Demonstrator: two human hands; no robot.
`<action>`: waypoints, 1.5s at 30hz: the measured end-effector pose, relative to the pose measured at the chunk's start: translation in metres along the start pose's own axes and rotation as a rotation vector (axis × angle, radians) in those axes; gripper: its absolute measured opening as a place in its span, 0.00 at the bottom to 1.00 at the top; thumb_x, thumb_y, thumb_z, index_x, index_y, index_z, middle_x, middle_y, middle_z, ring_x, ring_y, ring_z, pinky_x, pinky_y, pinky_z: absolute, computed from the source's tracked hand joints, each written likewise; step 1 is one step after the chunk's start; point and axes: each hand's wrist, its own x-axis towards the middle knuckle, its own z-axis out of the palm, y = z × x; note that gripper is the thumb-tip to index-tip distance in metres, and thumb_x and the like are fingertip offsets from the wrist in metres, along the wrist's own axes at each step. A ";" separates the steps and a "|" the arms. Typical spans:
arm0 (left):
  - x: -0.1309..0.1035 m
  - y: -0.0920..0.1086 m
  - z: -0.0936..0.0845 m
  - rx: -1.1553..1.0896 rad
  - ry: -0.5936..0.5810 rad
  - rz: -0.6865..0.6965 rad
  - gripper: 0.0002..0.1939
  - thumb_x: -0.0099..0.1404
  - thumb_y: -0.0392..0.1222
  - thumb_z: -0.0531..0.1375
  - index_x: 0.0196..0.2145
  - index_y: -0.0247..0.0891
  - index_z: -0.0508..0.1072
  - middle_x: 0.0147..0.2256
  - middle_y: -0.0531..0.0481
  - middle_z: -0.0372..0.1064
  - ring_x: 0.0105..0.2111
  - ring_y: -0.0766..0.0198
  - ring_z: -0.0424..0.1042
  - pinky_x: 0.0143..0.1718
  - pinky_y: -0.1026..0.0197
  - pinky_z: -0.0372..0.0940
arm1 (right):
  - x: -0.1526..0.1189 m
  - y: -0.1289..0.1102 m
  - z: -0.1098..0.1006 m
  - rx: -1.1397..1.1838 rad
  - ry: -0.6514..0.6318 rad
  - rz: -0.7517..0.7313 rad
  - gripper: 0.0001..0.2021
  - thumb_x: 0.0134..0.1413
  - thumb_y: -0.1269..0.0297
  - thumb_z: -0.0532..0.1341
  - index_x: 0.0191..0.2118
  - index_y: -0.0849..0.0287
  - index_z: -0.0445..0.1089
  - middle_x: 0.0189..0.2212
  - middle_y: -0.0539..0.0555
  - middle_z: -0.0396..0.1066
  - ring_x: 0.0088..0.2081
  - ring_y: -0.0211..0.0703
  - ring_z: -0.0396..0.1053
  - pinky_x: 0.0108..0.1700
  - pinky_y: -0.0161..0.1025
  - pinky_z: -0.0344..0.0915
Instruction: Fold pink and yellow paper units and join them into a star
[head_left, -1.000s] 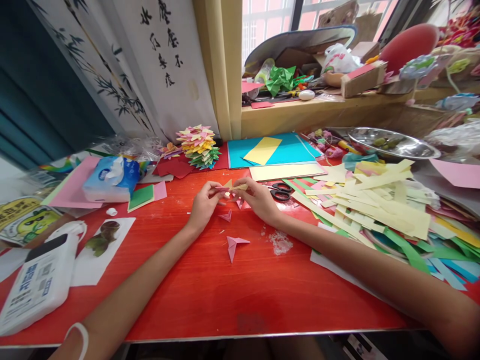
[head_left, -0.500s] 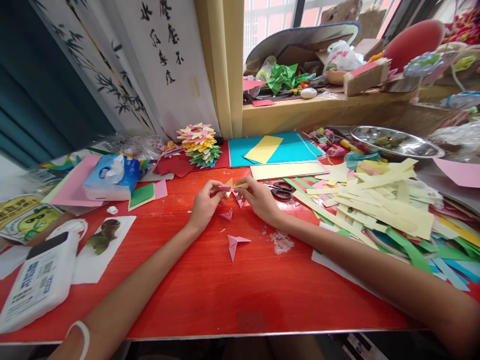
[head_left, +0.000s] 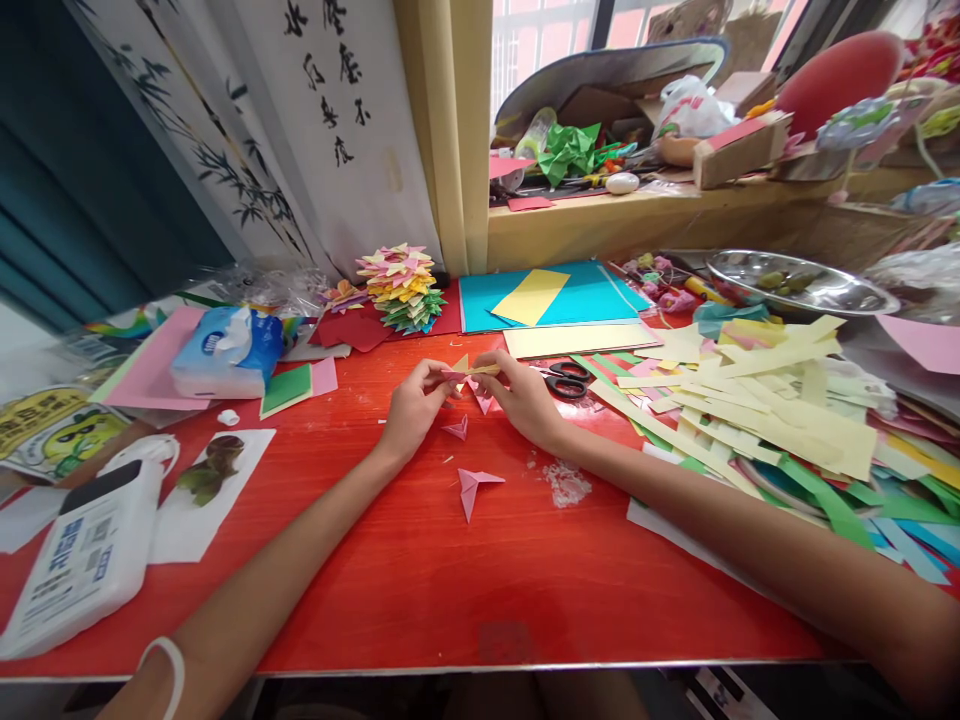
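Observation:
Over the red table (head_left: 390,590), my left hand (head_left: 414,402) pinches the left end of a small pink and yellow folded paper piece (head_left: 463,370). My right hand (head_left: 519,398) closes on its right, yellow end; the fingertips hide part of it. Just below the hands a pink folded piece (head_left: 481,399) shows, partly covered. Nearer to me lie a small pink folded piece (head_left: 457,429) and a larger pink pointed one (head_left: 475,490). Black-handled scissors (head_left: 568,380) rest beside my right hand.
Paper strips (head_left: 765,400) are heaped at the right, by a metal dish (head_left: 802,283). Behind stand blue sheets (head_left: 585,290) and a layered paper model (head_left: 405,290). At the left are a tissue pack (head_left: 229,352) and a white case (head_left: 90,560).
The view has shifted slightly. The fingers of my right hand have curled a little further in around the paper piece; my left hand keeps its pinch.

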 end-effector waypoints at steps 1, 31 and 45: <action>0.000 0.000 0.000 0.008 0.002 0.001 0.08 0.57 0.44 0.56 0.34 0.38 0.63 0.32 0.51 0.68 0.30 0.66 0.70 0.33 0.63 0.63 | 0.000 0.001 0.000 0.003 0.002 -0.004 0.04 0.55 0.67 0.53 0.37 0.59 0.61 0.26 0.50 0.68 0.28 0.35 0.66 0.31 0.32 0.60; -0.002 0.002 0.001 0.073 0.007 0.001 0.09 0.57 0.46 0.57 0.31 0.37 0.65 0.27 0.51 0.70 0.29 0.65 0.71 0.32 0.63 0.63 | 0.000 0.004 0.003 -0.126 -0.020 -0.030 0.05 0.56 0.66 0.51 0.37 0.59 0.61 0.32 0.53 0.69 0.32 0.38 0.67 0.35 0.34 0.60; -0.004 0.005 0.000 0.113 -0.007 -0.001 0.10 0.56 0.48 0.58 0.29 0.38 0.65 0.27 0.52 0.70 0.28 0.65 0.70 0.31 0.64 0.63 | -0.002 0.006 0.005 -0.180 -0.034 -0.106 0.08 0.58 0.69 0.47 0.39 0.60 0.61 0.32 0.54 0.66 0.33 0.38 0.64 0.36 0.34 0.58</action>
